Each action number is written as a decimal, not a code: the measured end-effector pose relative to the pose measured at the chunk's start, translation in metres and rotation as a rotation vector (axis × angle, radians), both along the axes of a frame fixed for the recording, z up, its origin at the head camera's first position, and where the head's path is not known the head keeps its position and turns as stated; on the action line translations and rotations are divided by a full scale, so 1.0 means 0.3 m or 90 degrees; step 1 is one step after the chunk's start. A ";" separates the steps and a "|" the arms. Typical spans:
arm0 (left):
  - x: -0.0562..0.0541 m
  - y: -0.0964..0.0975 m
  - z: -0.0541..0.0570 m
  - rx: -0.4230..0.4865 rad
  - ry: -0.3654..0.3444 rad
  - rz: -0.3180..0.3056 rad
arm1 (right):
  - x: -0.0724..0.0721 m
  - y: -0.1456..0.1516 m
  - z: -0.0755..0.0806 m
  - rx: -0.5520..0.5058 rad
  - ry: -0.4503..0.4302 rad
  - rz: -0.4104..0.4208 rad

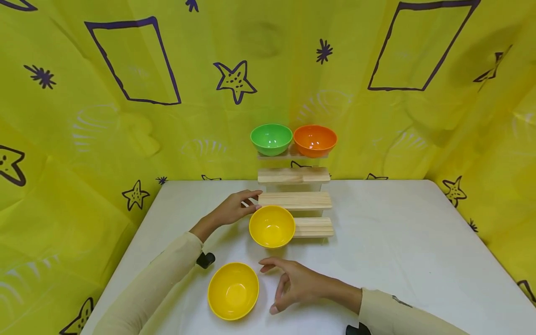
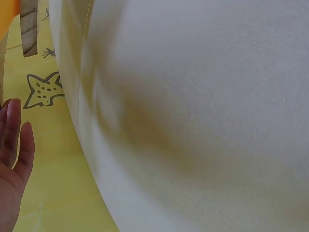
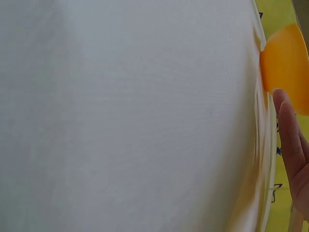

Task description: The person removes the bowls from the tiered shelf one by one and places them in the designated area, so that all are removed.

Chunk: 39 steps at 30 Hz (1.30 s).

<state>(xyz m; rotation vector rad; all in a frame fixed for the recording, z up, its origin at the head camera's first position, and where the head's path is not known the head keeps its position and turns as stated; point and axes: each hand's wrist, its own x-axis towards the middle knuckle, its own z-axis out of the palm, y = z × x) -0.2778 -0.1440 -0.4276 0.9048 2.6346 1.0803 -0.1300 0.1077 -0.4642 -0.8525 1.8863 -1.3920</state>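
Note:
My left hand (image 1: 234, 208) is at the left end of a stepped wooden stand (image 1: 295, 200), thumb and index finger pinching the end of its second step from the bottom. Just in front of that thumb, a yellow bowl (image 1: 272, 227) covers the left part of the lowest step. Nearer to me, a second yellow bowl (image 1: 233, 291) stands upright on the table. To its right, my right hand (image 1: 299, 284) hovers with thumb and fingers spread apart, holding nothing. In the right wrist view its fingers (image 3: 289, 130) appear beside a yellow-orange bowl (image 3: 285, 67).
On the stand's top step, a green bowl (image 1: 271, 139) and an orange bowl (image 1: 315, 141) sit side by side. A white table (image 1: 398, 242) lies under everything. Yellow patterned cloth (image 1: 284, 70) hangs behind it and at both sides.

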 end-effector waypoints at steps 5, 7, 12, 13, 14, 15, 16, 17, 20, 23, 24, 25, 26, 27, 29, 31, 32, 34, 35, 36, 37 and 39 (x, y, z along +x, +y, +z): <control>-0.002 0.000 -0.001 0.004 -0.003 0.000 | 0.007 0.063 0.004 -0.019 0.004 -0.004; -0.005 0.000 -0.005 0.005 -0.004 0.002 | 0.010 0.086 0.006 -0.027 0.014 -0.003; -0.008 -0.002 -0.008 0.008 -0.007 0.002 | 0.014 0.135 0.011 -0.040 0.044 -0.009; -0.007 -0.002 -0.007 0.008 -0.007 0.002 | 0.014 0.143 0.012 -0.044 0.049 -0.012; -0.007 -0.003 -0.007 0.008 -0.006 0.002 | 0.014 0.150 0.013 -0.051 0.055 -0.015; -0.006 -0.003 -0.007 0.007 -0.007 0.003 | 0.014 0.157 0.015 -0.057 0.059 -0.020; -0.006 -0.003 -0.007 0.007 -0.007 0.004 | 0.014 0.163 0.015 -0.067 0.063 -0.026; -0.005 -0.004 -0.007 0.007 -0.007 0.005 | 0.014 0.168 0.016 -0.078 0.071 -0.032; -0.003 -0.003 -0.007 0.008 -0.008 0.008 | 0.012 0.180 0.017 -0.113 0.104 -0.058; -0.002 -0.002 -0.008 0.012 -0.007 0.007 | 0.009 0.191 0.020 -0.135 0.149 -0.097; -0.002 -0.001 -0.008 0.012 -0.006 0.007 | 0.007 0.196 0.021 -0.140 0.162 -0.110; -0.003 -0.001 -0.009 0.013 -0.005 0.006 | 0.005 0.200 0.023 -0.143 0.173 -0.123; -0.003 -0.001 -0.010 0.013 -0.006 0.007 | 0.002 0.205 0.025 -0.143 0.185 -0.136; -0.004 -0.001 -0.011 0.014 -0.005 0.004 | -0.001 0.209 0.026 -0.142 0.193 -0.149; -0.004 -0.002 -0.011 0.013 -0.008 0.006 | -0.008 0.216 0.029 -0.139 0.204 -0.175; -0.005 -0.002 -0.012 0.014 -0.011 0.007 | -0.016 0.221 0.033 -0.133 0.207 -0.203; -0.005 -0.002 -0.012 0.015 -0.013 0.007 | -0.021 0.222 0.032 -0.131 0.208 -0.215; -0.006 -0.001 -0.012 0.015 -0.015 0.008 | -0.030 0.223 0.033 -0.126 0.206 -0.240; -0.006 -0.001 -0.013 0.016 -0.013 0.007 | -0.035 0.222 0.032 -0.122 0.205 -0.250; -0.007 -0.002 -0.014 0.017 -0.012 0.006 | -0.039 0.221 0.033 -0.118 0.203 -0.260; -0.006 -0.002 -0.013 0.016 -0.011 0.006 | -0.044 0.220 0.034 -0.113 0.201 -0.267; -0.006 -0.001 -0.013 0.016 -0.011 0.007 | -0.052 0.217 0.037 -0.099 0.194 -0.279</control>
